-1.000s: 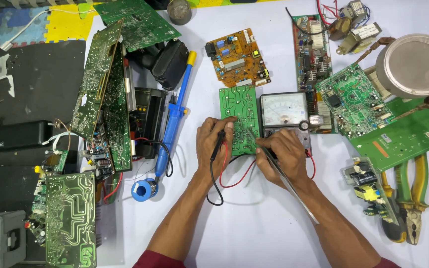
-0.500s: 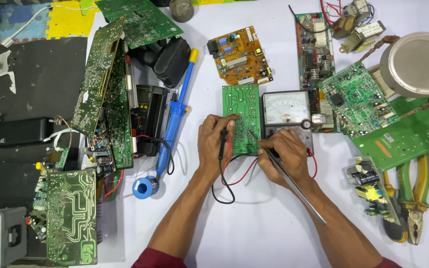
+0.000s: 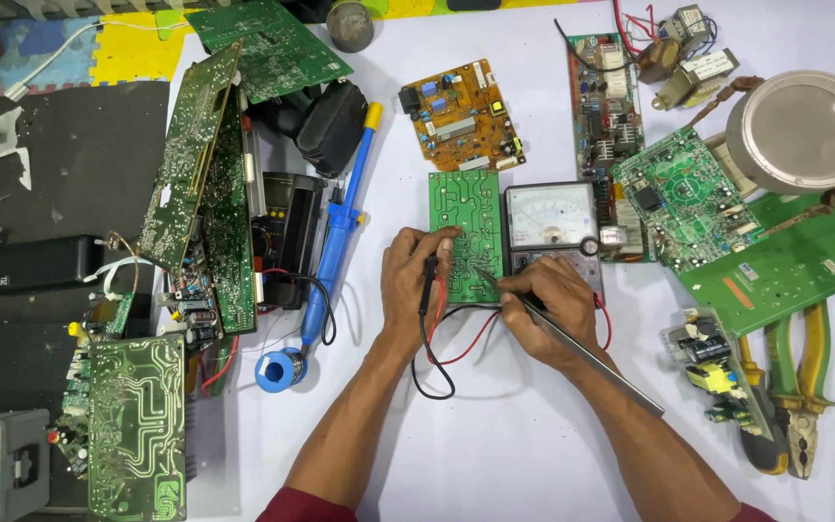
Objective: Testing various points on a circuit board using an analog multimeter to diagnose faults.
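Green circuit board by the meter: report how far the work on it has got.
Set up: the green circuit board lies solder side up beside the analog meter. In hand: the left hand presses a black probe to the board; the right hand touches a metal rod to it. What remains cannot be told.

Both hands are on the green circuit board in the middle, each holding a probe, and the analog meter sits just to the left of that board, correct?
Not quite. The head view shows the analog meter lying just to the right of the green circuit board, not the left. The rest holds: the left hand and the right hand each hold a probe on that board.
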